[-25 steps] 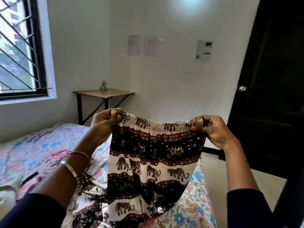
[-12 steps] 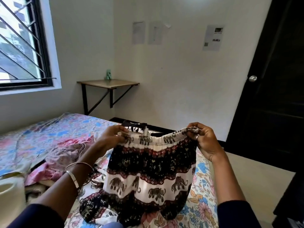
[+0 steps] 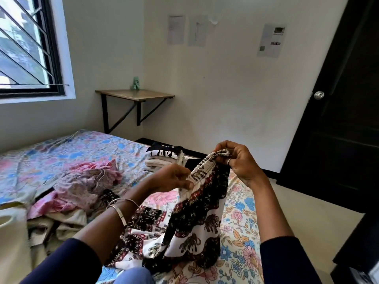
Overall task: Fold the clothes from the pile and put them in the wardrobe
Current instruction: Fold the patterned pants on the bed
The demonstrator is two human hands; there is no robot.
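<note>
Black, white and maroon elephant-print trousers (image 3: pixel 194 228) hang over the flowered bed (image 3: pixel 61 152), their legs trailing onto the sheet. My right hand (image 3: pixel 238 160) pinches one end of the waistband, raised above the bed. My left hand (image 3: pixel 172 179) grips the waistband lower and to the left, close to the right hand, so the cloth is gathered between them. An unfolded pile of pink and cream clothes (image 3: pixel 82 187) lies on the bed to the left. A small stack of folded clothes (image 3: pixel 164 158) sits at the far end of the bed.
A dark door (image 3: pixel 338 119) with a round knob (image 3: pixel 319 95) stands at the right. A small wall table (image 3: pixel 135 95) is in the far corner below a barred window (image 3: pixel 24 48). A cream object (image 3: pixel 10 232) is at the left edge. Bare floor lies right of the bed.
My hands have come together, so the spread waistband is now bunched. The trousers have dropped lower onto the bed and the view has tilted down.
</note>
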